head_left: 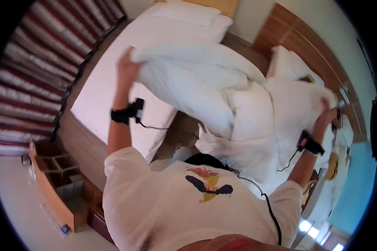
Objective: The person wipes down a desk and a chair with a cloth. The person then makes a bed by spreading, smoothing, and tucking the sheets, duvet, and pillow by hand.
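Observation:
A large white duvet [188, 83] stretches in loose folds between my raised arms. My left hand [128, 69] is out at the upper left, its fingers closed on a corner of the duvet above the near bed. Far to the right, my right hand [325, 117] is raised at the other side of the white bedding, its fingers somewhat blurred and closed on the duvet's edge. A black strap with a small cabled device sits on each wrist. The duvet's middle hangs down in front of me and hides part of the bed behind it.
A bed with a white sheet [109, 79] and a pillow [188, 13] stands to the left. Behind the duvet, more pillows [293, 62] lean near a wooden headboard [297, 31]. Striped curtains [37, 71] and a wooden shelf unit [56, 184] line the left side.

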### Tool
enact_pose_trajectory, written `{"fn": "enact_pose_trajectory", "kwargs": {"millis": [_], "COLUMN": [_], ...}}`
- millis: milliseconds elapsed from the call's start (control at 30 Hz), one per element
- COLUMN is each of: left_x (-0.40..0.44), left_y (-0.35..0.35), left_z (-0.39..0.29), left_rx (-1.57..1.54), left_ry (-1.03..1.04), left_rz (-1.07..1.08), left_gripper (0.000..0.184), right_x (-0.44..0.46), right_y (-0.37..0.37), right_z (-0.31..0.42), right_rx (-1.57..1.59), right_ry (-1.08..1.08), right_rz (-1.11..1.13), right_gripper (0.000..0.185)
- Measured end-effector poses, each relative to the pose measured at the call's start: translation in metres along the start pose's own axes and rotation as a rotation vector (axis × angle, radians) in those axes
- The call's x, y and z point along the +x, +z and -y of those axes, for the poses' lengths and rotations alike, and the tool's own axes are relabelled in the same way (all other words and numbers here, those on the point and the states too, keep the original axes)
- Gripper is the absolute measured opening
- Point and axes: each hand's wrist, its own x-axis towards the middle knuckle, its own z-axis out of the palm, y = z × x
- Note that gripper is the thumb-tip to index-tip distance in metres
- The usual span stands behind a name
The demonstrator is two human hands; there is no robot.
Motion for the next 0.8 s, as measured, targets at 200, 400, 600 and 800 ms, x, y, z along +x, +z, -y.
{"fn": "enact_pose_trajectory", "kwargs": {"millis": [200, 400, 600, 800], "left_x": [0.049, -0.029, -0.239, -0.268], "left_y": [-0.309, -0.392, -0.172, -0.065], "left_z": [0.013, 0.229, 0.281, 0.221], "left_rx": [0.642, 0.702, -0.096, -0.364], "left_ry": [0.121, -0.106, -0.877, -1.094], "left_rz": [-0.811, -0.446, -0.345, -0.689], "left_gripper": [0.039, 0.041, 0.023, 0.025], "right_x": [0.093, 0.118, -0.125, -0.281], "right_y": [0.121, 0.380, 0.556, 0.530], "right_z": [0.234, 0.303, 0.175, 0.100], "right_rx": [0.451, 0.294, 0.633, -0.052], "right_ry": [-0.638, -0.272, -0.229, 0.259], "right_rz": [0.168, 0.487, 1.393, 2.002], "right_gripper": [0.027, 0.050, 0.039, 0.049]}}
